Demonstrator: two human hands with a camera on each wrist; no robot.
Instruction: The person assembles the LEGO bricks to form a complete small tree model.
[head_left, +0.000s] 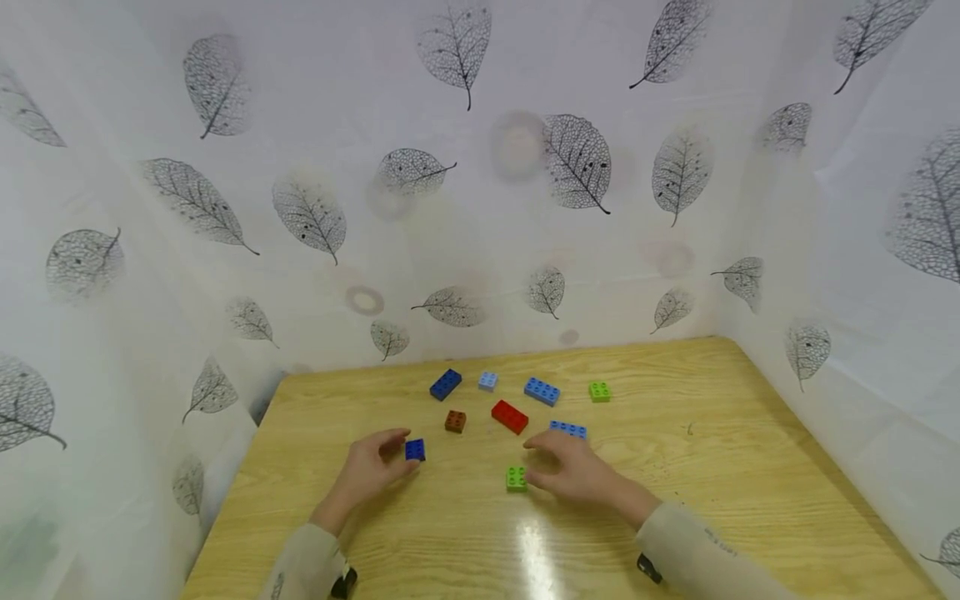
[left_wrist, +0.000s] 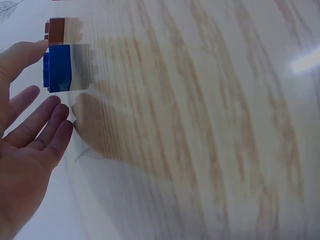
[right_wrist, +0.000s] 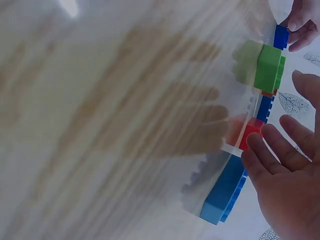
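A small dark blue toy brick (head_left: 415, 450) stands on the table just right of my left hand (head_left: 372, 468). That hand's thumb and fingers are spread apart beside the brick (left_wrist: 60, 68), and I cannot tell whether they touch it. My right hand (head_left: 573, 472) is beside a light green brick (head_left: 516, 479). In the right wrist view its fingers are spread, with a gap between them and the green brick (right_wrist: 268, 68). Partly behind the right hand lies a blue brick (head_left: 567, 429). A red brick (head_left: 510, 417) and a brown brick (head_left: 455, 421) lie between and beyond the hands.
Toward the back of the wooden table (head_left: 442, 550) are a long dark blue brick (head_left: 446, 384), a pale blue brick (head_left: 488, 381), a blue brick (head_left: 542, 391) and another green brick (head_left: 599, 392). A leaf-patterned white curtain (head_left: 480, 233) encloses the back and sides.
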